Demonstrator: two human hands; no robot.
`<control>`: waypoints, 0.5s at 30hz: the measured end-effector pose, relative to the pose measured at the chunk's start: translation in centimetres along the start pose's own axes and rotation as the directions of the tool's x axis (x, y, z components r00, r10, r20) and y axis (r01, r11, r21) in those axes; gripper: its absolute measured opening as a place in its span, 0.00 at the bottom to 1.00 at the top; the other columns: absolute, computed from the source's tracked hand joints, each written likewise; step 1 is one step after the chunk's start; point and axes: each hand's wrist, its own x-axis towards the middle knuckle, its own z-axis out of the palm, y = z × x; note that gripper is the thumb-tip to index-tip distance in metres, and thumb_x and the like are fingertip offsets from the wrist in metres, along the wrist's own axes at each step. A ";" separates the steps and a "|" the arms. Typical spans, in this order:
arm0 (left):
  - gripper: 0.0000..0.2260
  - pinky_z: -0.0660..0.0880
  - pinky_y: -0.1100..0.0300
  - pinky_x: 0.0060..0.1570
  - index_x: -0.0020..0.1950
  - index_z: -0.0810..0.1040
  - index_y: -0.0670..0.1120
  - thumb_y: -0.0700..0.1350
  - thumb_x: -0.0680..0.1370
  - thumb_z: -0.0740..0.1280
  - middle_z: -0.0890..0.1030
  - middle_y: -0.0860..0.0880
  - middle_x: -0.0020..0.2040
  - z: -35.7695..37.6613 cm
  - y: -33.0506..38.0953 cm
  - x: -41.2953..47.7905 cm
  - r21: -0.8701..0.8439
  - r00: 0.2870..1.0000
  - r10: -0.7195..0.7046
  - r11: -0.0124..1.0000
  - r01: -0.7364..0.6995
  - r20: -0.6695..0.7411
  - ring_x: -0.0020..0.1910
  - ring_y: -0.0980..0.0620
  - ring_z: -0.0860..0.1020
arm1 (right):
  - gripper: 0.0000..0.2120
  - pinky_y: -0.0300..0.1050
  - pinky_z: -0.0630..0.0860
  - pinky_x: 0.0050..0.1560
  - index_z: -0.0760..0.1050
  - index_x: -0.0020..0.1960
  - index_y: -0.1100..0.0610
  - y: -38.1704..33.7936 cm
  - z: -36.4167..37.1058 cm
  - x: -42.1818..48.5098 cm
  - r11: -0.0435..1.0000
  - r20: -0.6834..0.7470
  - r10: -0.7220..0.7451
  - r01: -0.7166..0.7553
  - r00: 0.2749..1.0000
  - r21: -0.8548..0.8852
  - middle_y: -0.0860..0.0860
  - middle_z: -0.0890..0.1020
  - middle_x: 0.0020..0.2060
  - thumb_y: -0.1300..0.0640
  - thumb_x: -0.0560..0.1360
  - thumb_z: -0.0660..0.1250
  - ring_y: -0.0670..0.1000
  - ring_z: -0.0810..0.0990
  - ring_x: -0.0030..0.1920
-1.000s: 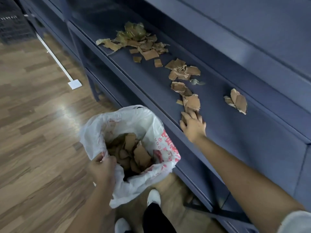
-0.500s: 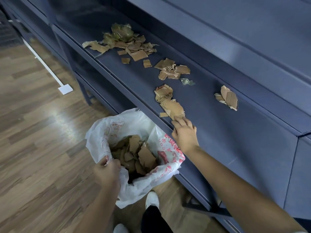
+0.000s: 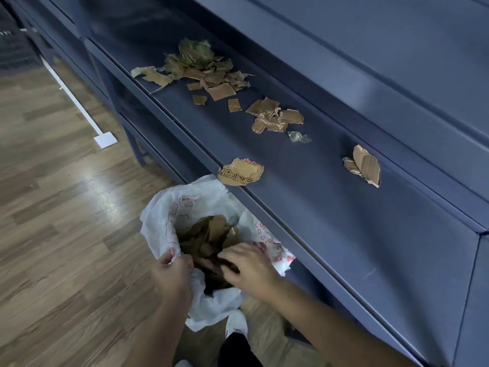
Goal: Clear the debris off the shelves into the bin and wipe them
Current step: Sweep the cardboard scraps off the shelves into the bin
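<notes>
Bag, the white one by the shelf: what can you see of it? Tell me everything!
The bag is thin, crinkly white plastic with red print. Its open mouth sits just below the front edge of the shelf, above the wood floor. The left hand grips its near rim and holds it open. Brown cardboard scraps lie inside. The right hand reaches into the mouth, over the scraps.

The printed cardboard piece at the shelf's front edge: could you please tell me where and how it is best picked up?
Pinch the printed cardboard piece at its near edge, which seems to jut past the shelf lip, coming from the front with the thumb underneath. It lies flat, so elsewhere there is little to grip. The left hand holds the bag.
</notes>
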 end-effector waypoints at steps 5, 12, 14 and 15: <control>0.06 0.65 0.56 0.39 0.35 0.72 0.42 0.32 0.69 0.63 0.71 0.46 0.33 0.2 -0.2 0.4 0.013 1.000 -0.007 1.000 0.007 0.012 0.38 0.46 0.69 | 0.23 0.50 0.58 0.71 0.66 0.70 0.57 1.5 -3.3 4.8 0.985 -0.282 0.150 -0.169 0.947 -0.041 0.56 0.62 0.73 0.59 0.75 0.60 0.57 0.59 0.72; 0.05 0.60 0.60 0.31 0.37 0.73 0.41 0.32 0.68 0.62 0.69 0.42 0.36 1.3 0.1 0.2 0.030 1.000 0.014 0.999 -0.015 0.003 0.38 0.47 0.66 | 0.34 0.61 0.45 0.73 0.45 0.76 0.48 4.1 -6.0 9.7 0.911 -0.048 0.330 -0.331 0.943 -0.245 0.52 0.44 0.77 0.51 0.77 0.61 0.62 0.42 0.75; 0.05 0.59 0.60 0.31 0.37 0.73 0.41 0.32 0.68 0.62 0.68 0.42 0.37 1.6 0.3 0.2 0.037 1.000 0.011 0.999 -0.010 -0.004 0.37 0.47 0.65 | 0.32 0.61 0.53 0.72 0.49 0.75 0.49 4.2 -6.1 9.5 0.904 -0.111 0.298 -0.318 0.948 -0.286 0.53 0.53 0.75 0.52 0.76 0.61 0.62 0.51 0.73; 0.05 0.59 0.60 0.31 0.37 0.72 0.41 0.32 0.68 0.62 0.68 0.42 0.36 1.8 0.4 0.1 0.033 1.000 0.007 0.999 -0.007 -0.005 0.37 0.47 0.65 | 0.30 0.60 0.58 0.70 0.53 0.75 0.50 4.2 -6.3 9.3 0.905 -0.163 0.274 -0.311 0.948 -0.291 0.53 0.59 0.73 0.54 0.76 0.62 0.62 0.57 0.71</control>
